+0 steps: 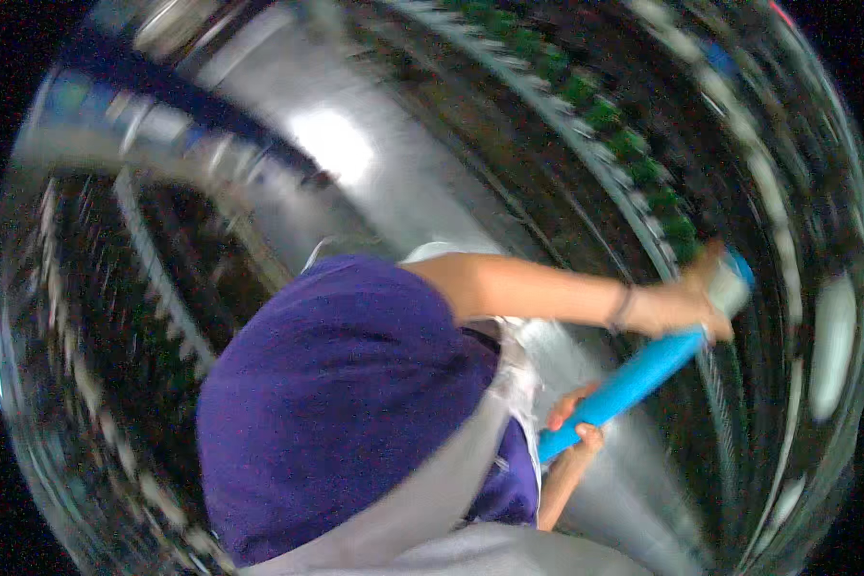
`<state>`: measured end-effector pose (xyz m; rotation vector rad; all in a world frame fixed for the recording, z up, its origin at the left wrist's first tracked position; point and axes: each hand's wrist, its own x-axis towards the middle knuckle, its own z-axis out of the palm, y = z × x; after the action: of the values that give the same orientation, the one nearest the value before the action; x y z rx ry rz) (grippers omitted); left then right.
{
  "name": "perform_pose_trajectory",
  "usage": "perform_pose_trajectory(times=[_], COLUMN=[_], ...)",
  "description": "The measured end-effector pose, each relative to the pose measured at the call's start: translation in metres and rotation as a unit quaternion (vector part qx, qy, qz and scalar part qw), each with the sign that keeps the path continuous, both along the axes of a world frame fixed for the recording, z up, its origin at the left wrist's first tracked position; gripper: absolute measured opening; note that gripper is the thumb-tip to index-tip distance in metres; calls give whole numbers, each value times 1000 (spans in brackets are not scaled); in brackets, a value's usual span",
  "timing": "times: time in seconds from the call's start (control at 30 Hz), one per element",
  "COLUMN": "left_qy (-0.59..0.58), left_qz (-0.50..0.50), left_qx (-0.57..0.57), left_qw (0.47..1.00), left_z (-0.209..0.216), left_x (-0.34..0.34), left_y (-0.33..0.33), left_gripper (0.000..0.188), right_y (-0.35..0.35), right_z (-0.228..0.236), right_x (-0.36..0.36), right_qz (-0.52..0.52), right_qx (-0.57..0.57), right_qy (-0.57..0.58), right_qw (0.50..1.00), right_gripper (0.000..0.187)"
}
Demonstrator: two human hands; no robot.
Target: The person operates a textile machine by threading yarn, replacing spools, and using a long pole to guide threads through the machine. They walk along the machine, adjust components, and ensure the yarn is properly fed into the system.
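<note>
A long blue tube [638, 372] slants from close to my body up toward the right; near its far end is a pale whitish section, with a bit of blue beyond it. My left hand [677, 305], smeared by motion, reaches across from a purple sleeve and grips the tube around that far part. A dark band circles the left wrist. Lower down, my right hand [576, 422] is wrapped round the tube's near end, its fingers and thumb on either side. Part of the near end is hidden by my clothing.
A long machine runs along the right, with a row of green pieces [600, 115] on a rail, blurred. Another machine row [163, 278] stands to the left. Between them lies a grey, shiny aisle floor [403, 154] with a bright reflection.
</note>
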<state>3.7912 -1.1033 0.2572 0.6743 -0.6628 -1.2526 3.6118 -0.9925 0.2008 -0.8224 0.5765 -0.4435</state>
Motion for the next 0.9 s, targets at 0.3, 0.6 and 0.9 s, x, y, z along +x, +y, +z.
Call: perform_pose_trajectory(times=[0.3,0.6,0.9], left_qy=[77,21,-8], left_qz=[-163,-283,-372], left_qx=[37,34,2], left_qw=[983,958,928], left_z=[23,30,2], left_x=[-24,-100,-205], left_y=[-21,-17,17], left_gripper=[70,72,60], right_y=[46,93,146], right_z=[15,-2,-3], right_x=[-10,-31,-79], right_qz=[-68,-276,-415], right_qx=[76,-240,-197], right_qy=[-43,351,581], right_qw=[994,862,672], right_gripper=[47,45,48])
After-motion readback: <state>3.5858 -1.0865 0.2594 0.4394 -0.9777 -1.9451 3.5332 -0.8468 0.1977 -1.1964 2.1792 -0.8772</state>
